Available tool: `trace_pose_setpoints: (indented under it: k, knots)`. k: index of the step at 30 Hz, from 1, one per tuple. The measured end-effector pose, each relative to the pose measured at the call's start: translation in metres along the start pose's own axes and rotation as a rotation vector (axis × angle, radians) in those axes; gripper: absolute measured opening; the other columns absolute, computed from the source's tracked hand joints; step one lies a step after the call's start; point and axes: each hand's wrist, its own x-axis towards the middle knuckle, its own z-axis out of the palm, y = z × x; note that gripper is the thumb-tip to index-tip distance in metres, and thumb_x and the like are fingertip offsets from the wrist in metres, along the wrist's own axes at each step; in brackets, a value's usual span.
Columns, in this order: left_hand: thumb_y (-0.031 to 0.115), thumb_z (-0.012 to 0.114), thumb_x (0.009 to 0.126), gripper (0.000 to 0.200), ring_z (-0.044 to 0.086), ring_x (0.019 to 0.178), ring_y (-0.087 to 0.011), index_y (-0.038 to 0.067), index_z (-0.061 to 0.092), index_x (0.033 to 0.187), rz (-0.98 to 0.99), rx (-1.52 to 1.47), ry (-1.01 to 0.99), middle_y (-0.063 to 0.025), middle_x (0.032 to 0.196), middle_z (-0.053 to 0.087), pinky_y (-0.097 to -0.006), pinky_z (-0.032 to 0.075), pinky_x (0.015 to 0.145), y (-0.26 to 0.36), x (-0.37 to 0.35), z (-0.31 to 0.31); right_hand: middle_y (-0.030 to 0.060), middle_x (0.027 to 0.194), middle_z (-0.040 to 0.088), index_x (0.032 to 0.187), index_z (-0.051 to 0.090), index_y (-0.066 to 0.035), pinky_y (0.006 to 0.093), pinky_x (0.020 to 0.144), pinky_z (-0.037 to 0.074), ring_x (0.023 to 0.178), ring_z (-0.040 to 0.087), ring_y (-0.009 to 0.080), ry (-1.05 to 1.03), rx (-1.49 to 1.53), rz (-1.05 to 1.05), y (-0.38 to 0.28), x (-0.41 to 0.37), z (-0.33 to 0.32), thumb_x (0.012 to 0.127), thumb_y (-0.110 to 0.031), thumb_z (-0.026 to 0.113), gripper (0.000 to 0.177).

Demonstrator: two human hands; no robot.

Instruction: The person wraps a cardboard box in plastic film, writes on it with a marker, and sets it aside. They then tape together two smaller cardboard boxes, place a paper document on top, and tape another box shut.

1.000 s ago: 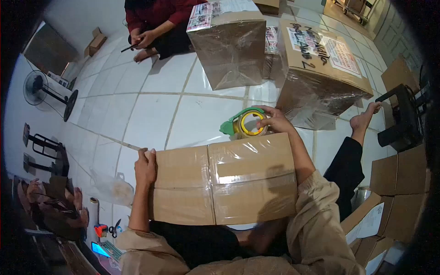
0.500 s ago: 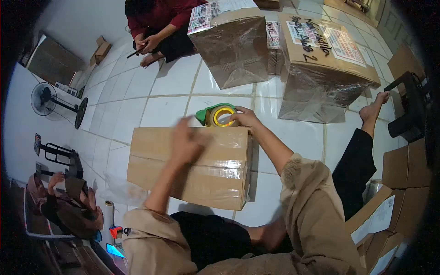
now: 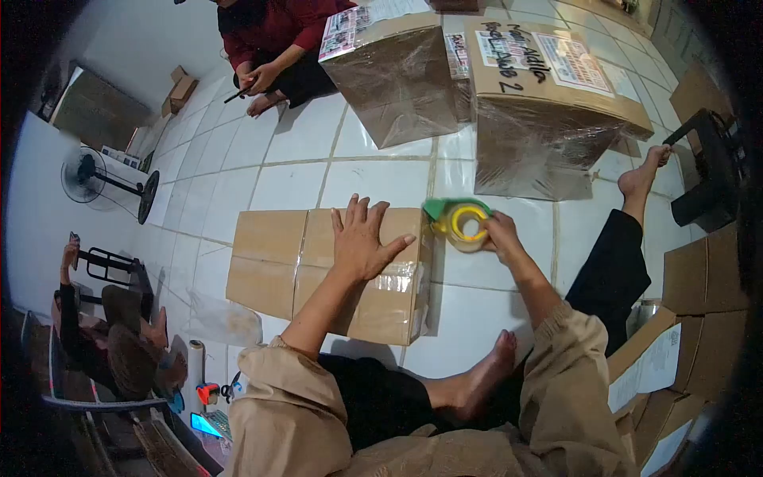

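Head view: the box (image 3: 318, 266) lies on the floor (image 3: 286, 187), long axis left to right. The tape dispenser (image 3: 463, 222) sits just beside its far right corner, clamped in the right hand (image 3: 502, 236). The left hand (image 3: 362, 238) lies flat on the box's right end, fingers spread.

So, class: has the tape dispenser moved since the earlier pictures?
Yes. The tape dispenser, in the right hand, has gone rightward: earlier it was below the left wrapped box, now it is by the near corner of the right wrapped box.
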Motion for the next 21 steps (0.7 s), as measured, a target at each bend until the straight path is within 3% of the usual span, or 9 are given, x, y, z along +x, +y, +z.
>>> trace_pose_setpoints:
  k: [5,7,9,11,13,16,17,18,21]
  knots:
    - [0.059,0.054,0.077,0.071,0.021,0.133,-0.0374,0.010,0.042,0.128,0.001,0.046,0.041,-0.0226,0.134,0.035,-0.0564,0.008,0.106,-0.001,0.000,0.001,0.0129,0.091,0.054,0.105,0.047,-0.004,0.0407,0.063,0.056,0.078,0.060,0.0272,0.126,0.172,0.210,0.058,-0.093,-0.036,0.072,-0.007,0.054,0.034]
    - [0.058,0.052,0.078,0.071,0.022,0.132,-0.0373,0.008,0.042,0.127,-0.006,0.070,0.072,-0.0233,0.134,0.036,-0.0556,0.011,0.106,0.010,-0.013,0.000,0.0136,0.097,0.052,0.109,0.045,-0.006,0.0411,0.063,0.056,0.084,0.059,0.0270,-0.003,0.301,0.385,0.063,-0.143,-0.023,0.074,-0.009,0.053,0.036]
    - [0.044,0.060,0.078,0.061,0.037,0.121,-0.0405,-0.001,0.048,0.117,0.019,0.120,0.395,-0.0246,0.122,0.045,-0.0509,0.028,0.100,0.028,-0.027,0.000,0.0143,0.101,0.051,0.111,0.043,-0.007,0.0411,0.064,0.056,0.087,0.059,0.0277,0.038,0.495,0.357,0.105,-0.169,0.006,0.079,-0.014,0.053,0.035]
    - [0.018,0.067,0.070,0.032,0.052,0.089,-0.0372,0.000,0.052,0.092,0.061,-0.109,0.211,-0.0215,0.102,0.054,-0.0449,0.044,0.074,0.074,-0.061,0.000,0.0133,0.117,0.050,0.123,0.041,-0.012,0.0441,0.078,0.052,0.096,0.058,0.0305,0.006,0.533,0.395,0.104,-0.198,0.036,0.087,-0.025,0.046,0.038]
    - [0.029,0.069,0.069,0.031,0.059,0.073,-0.0338,0.001,0.057,0.068,0.139,-0.267,0.127,-0.0195,0.077,0.059,-0.0441,0.047,0.064,0.121,-0.098,0.026,0.0078,0.122,0.048,0.131,0.036,-0.016,0.0380,0.084,0.049,0.105,0.054,0.0259,-0.088,0.553,0.425,0.114,-0.211,0.052,0.090,-0.036,0.045,0.047]
    - [0.043,0.069,0.071,0.040,0.064,0.067,-0.0278,0.004,0.065,0.072,-0.124,-0.123,-0.263,-0.0152,0.070,0.063,-0.0393,0.052,0.058,0.158,-0.112,0.036,0.0090,0.128,0.043,0.134,0.032,-0.016,0.0337,0.091,0.044,0.118,0.042,0.0242,-0.044,0.628,0.118,0.191,-0.186,0.058,0.087,-0.045,0.050,0.058]
    - [0.043,0.069,0.071,0.040,0.064,0.067,-0.0278,0.004,0.065,0.072,-0.148,-0.133,-0.246,-0.0152,0.070,0.063,-0.0393,0.052,0.058,0.158,-0.114,0.045,0.0133,0.130,0.041,0.134,0.031,-0.008,0.0355,0.098,0.034,0.123,0.036,0.0264,0.183,-0.120,-0.180,0.197,-0.190,0.038,0.084,-0.047,0.054,0.068]
    - [0.037,0.067,0.073,0.032,0.065,0.065,-0.0269,0.005,0.066,0.072,-0.139,-0.121,-0.150,-0.0142,0.070,0.064,-0.0368,0.052,0.055,0.156,-0.116,0.058,0.0175,0.132,0.038,0.134,0.030,-0.001,0.0374,0.106,0.024,0.127,0.030,0.0287,0.613,-0.911,-0.243,0.203,-0.193,0.019,0.080,-0.049,0.058,0.077]
    - [0.030,0.064,0.074,0.024,0.065,0.064,-0.0254,0.007,0.067,0.071,-0.217,-0.077,-0.029,-0.0134,0.070,0.064,-0.0354,0.051,0.053,0.165,-0.120,0.087,0.0215,0.136,0.033,0.131,0.028,0.007,0.0376,0.109,0.013,0.130,0.025,0.0308,0.449,-0.578,-0.161,0.150,-0.224,0.025,0.076,-0.047,0.062,0.084]
